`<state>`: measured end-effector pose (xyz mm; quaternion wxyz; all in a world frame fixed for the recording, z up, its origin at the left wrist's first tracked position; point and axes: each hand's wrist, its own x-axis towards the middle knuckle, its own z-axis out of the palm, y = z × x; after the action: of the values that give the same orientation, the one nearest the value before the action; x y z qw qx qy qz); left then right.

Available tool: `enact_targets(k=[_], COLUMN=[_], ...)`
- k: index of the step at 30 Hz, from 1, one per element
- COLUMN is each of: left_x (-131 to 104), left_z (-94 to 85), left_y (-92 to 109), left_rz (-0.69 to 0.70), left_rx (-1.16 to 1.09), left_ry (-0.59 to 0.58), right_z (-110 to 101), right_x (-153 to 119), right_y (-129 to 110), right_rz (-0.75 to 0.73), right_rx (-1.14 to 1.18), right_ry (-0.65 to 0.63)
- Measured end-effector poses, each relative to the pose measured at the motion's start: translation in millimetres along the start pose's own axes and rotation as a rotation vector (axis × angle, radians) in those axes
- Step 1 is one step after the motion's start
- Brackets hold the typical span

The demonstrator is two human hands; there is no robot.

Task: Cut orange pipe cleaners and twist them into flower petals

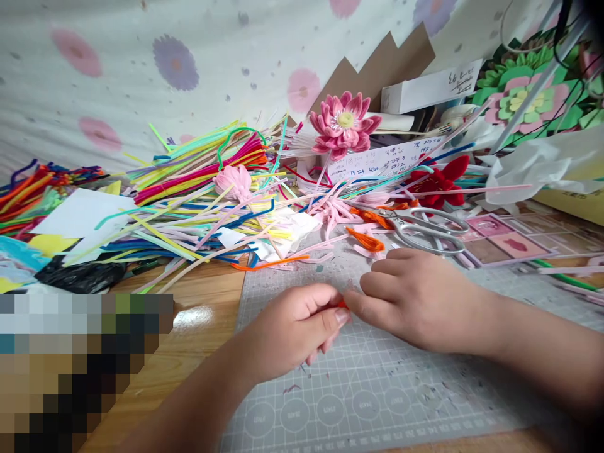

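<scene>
So the left hand (295, 327) had thumb and fingers pinched on a small orange piece (343, 304), right over the cutting mat (377, 371). The right hand (425, 299) was curled in close, fingertips at the same piece, though you couldn't tell if it was actually gripping. Most of the piece was hidden, so no clue how finished it was. One orange fuzzy loop (365, 239) already looked shaped, lying near the scissors (427, 229), and a pink flower (346, 123) looked complete. I'd guess the orange stuff was only partway, still loose bits. Wooden table (207, 333) underneath, messy pile of colorful fuzzy stems (198, 170) behind, flowery cloth (127, 69) at the back, papery flower (526, 97) off right.
</scene>
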<state>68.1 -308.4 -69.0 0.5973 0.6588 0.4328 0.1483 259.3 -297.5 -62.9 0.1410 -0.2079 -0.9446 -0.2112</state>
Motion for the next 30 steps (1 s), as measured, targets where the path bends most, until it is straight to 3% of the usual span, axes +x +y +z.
enact_targets(k=[9, 17, 30], left_x=[0.5, -1.9, -3.5], left_z=[-2.6, -3.5, -3.4], left_y=[3.0, 4.9, 8.0], left_rz=[-0.120, -0.052, -0.067], left_rx=[0.037, -0.144, -0.022], left_ry=[-0.099, -0.241, -0.193], right_z=[6.3, 3.8, 7.5], right_x=[2.2, -0.3, 1.3], right_y=[-5.3, -1.4, -7.6], right_rz=[-0.054, -0.092, -0.007], right_rx=[0.062, 0.236, 0.438], right_ry=[-0.062, -0.073, -0.006])
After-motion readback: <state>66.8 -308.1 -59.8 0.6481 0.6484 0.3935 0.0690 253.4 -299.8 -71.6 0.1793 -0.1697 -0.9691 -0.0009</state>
